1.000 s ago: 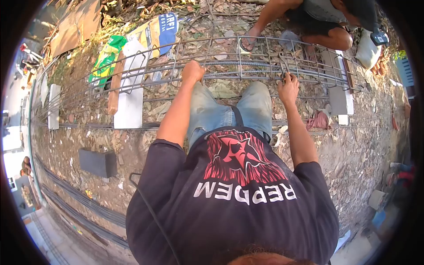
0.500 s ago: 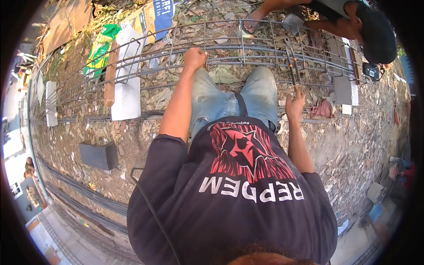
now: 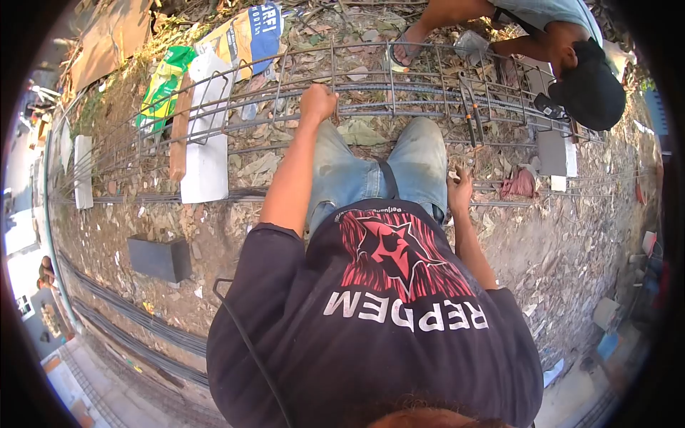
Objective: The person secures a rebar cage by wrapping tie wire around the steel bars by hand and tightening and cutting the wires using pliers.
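Note:
A long rebar cage (image 3: 399, 113) with square stirrups stretches across in front of my knees. My left hand (image 3: 318, 104) is closed in a fist at its near bars, beside a stirrup; whatever lies inside the fingers is hidden. Pincers (image 3: 471, 113) with orange and black handles rest on the cage to the right. My right hand (image 3: 460, 188) hovers by my right thigh, below the pincers and apart from them. Its fingers are loosely bent with a gap between them, and I see nothing held.
White blocks (image 3: 205, 167) and a wooden piece (image 3: 180, 132) stand under the cage at left, with a grey block (image 3: 551, 153) at right. A co-worker (image 3: 571, 60) crouches at the far right. A dark box (image 3: 159, 257) and bundled bars (image 3: 135, 310) lie at left.
My right hand has drawn back from the pincers' handles toward my thigh. The pincers stay on the cage. My left hand keeps its place; the co-worker's head has lowered.

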`<action>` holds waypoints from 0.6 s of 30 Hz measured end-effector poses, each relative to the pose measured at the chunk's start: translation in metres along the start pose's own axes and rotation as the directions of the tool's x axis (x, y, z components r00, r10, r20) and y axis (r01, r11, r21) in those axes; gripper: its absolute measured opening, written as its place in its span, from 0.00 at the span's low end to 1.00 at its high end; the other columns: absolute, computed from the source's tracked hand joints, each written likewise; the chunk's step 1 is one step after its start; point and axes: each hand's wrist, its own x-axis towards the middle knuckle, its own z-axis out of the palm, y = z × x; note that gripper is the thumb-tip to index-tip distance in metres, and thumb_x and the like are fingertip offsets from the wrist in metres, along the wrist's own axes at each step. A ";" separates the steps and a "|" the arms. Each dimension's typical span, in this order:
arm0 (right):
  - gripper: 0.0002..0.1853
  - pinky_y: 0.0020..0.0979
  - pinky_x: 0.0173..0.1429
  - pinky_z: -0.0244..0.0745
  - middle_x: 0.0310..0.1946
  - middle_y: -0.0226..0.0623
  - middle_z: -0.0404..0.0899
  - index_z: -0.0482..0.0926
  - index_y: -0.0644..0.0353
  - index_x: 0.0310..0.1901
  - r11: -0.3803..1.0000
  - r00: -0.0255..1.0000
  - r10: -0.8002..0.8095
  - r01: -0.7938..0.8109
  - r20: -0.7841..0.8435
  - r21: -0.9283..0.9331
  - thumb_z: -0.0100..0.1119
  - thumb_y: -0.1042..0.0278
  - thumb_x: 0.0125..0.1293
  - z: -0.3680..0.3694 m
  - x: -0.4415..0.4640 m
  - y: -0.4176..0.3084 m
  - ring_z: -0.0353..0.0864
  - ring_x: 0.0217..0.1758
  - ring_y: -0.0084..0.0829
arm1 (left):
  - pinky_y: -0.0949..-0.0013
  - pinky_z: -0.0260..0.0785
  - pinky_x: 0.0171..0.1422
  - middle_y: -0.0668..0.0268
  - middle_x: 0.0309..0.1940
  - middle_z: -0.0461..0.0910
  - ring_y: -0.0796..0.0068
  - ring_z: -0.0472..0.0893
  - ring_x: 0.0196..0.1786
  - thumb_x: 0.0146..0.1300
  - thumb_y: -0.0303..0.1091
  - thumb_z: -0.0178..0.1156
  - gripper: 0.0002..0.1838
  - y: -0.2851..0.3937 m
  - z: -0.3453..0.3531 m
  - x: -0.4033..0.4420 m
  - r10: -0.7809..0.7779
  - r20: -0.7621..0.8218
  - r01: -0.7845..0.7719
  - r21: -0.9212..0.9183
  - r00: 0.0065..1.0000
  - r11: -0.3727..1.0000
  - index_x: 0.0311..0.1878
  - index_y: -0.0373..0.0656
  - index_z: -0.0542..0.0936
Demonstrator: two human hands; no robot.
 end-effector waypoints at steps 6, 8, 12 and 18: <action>0.24 0.44 0.59 0.80 0.59 0.57 0.79 0.79 0.63 0.68 1.000 0.998 0.024 -0.024 -0.062 -0.002 0.64 0.69 0.71 -0.002 -0.008 0.009 0.86 0.54 0.48 | 0.51 0.81 0.50 0.46 0.37 0.89 0.44 0.89 0.43 0.66 0.48 0.71 0.19 -0.007 0.001 -0.004 0.012 -0.037 -0.015 -0.080 0.999 0.997 0.42 0.38 0.91; 0.22 0.42 0.58 0.80 0.55 0.52 0.81 0.81 0.63 0.66 0.999 0.987 -0.049 0.048 -0.151 -0.004 0.64 0.70 0.72 -0.018 -0.009 -0.041 0.85 0.52 0.46 | 0.55 0.81 0.45 0.51 0.33 0.90 0.51 0.90 0.37 0.72 0.47 0.67 0.19 0.005 -0.014 -0.022 0.033 -0.166 -0.051 -0.106 0.986 0.993 0.41 0.37 0.89; 0.17 0.36 0.57 0.79 0.49 0.43 0.86 0.84 0.65 0.61 0.928 0.990 -0.133 0.138 -0.038 0.346 0.62 0.66 0.77 -0.048 -0.016 -0.156 0.85 0.51 0.34 | 0.69 0.76 0.36 0.64 0.32 0.87 0.72 0.85 0.32 0.83 0.43 0.55 0.16 0.052 -0.030 -0.086 -0.032 0.147 0.144 -0.869 0.989 0.473 0.49 0.40 0.86; 0.12 0.33 0.49 0.80 0.43 0.41 0.88 0.84 0.65 0.53 0.739 0.878 -0.335 0.021 0.341 0.673 0.58 0.66 0.80 0.004 -0.024 -0.237 0.86 0.47 0.28 | 0.66 0.81 0.55 0.60 0.46 0.89 0.73 0.87 0.47 0.86 0.42 0.52 0.17 0.136 0.012 -0.165 0.106 0.147 0.142 -0.988 0.983 0.055 0.53 0.38 0.83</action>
